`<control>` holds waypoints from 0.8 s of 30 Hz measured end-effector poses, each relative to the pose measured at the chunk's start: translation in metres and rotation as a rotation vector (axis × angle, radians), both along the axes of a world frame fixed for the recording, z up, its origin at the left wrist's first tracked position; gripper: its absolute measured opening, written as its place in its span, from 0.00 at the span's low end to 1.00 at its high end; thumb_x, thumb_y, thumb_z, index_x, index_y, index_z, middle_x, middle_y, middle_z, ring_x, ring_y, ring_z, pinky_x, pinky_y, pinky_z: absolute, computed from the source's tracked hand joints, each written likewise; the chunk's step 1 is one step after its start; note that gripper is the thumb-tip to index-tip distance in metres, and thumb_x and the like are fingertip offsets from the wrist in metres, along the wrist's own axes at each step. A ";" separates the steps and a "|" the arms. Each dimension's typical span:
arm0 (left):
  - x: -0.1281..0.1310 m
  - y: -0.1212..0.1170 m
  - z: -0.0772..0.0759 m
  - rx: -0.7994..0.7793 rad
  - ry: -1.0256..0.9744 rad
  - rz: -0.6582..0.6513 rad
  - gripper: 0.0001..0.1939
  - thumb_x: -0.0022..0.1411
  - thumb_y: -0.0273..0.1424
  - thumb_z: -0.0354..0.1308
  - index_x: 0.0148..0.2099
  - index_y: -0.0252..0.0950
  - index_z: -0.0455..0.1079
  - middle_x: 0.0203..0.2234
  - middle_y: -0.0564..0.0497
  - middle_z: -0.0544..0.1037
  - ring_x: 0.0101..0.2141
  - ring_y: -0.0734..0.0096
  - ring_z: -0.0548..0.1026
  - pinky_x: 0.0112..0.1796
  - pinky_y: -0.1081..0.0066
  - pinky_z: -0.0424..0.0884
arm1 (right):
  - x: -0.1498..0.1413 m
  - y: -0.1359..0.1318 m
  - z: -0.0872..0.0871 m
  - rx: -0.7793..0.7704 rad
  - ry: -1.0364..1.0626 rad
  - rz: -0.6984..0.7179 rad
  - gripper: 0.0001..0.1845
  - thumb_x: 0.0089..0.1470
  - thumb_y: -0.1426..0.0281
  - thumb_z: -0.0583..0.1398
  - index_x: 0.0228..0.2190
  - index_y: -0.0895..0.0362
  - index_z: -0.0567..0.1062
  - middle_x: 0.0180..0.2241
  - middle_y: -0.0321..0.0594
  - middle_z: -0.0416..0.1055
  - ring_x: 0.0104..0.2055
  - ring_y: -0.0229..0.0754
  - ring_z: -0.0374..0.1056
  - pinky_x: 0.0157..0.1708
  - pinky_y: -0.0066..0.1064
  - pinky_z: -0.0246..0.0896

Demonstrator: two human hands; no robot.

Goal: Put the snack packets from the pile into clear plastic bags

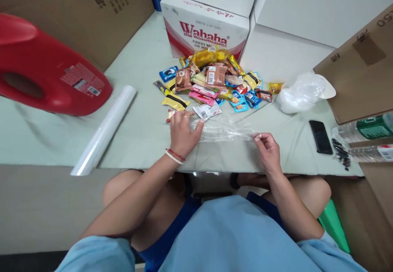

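A clear plastic bag (225,129) lies stretched flat on the table in front of me. My right hand (267,149) pinches its right end between thumb and fingers. My left hand (185,129) rests at the bag's left side, thumb and fingers apart, fingertips near a small white snack packet (208,111) and a red-and-white one (170,115). Just beyond is a heap of wrapped snacks: brown packets (216,75), a yellow packet with a dark stripe (175,101), pink packets (203,95) and blue packets (238,100).
Behind the heap stands a white Wahaha carton (205,30). To the left are a red jug (52,71) and a white roll (104,131). On the right lie a bundle of thin plastic bags (302,92), a black phone (321,137), plastic bottles (368,128) and a cardboard box (362,67).
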State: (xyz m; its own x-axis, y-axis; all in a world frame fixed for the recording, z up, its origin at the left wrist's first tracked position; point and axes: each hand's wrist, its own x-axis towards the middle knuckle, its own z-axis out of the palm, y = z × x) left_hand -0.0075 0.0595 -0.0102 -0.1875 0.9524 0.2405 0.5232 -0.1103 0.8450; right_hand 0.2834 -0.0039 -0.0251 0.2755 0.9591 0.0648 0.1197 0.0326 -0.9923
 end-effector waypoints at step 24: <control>-0.006 0.009 0.011 -0.188 -0.348 -0.479 0.20 0.67 0.50 0.60 0.33 0.38 0.67 0.27 0.53 0.77 0.32 0.67 0.76 0.39 0.67 0.71 | 0.051 0.014 0.026 -0.030 -0.055 0.146 0.16 0.61 0.54 0.66 0.37 0.49 0.68 0.27 0.33 0.75 0.39 0.45 0.77 0.51 0.42 0.72</control>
State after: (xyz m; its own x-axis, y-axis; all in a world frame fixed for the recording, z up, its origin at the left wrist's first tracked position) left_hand -0.0130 0.0688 0.0004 0.2341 0.9702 0.0618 0.1425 -0.0972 0.9850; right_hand 0.3343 0.0097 0.0011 0.1301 0.9904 0.0467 0.1702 0.0241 -0.9851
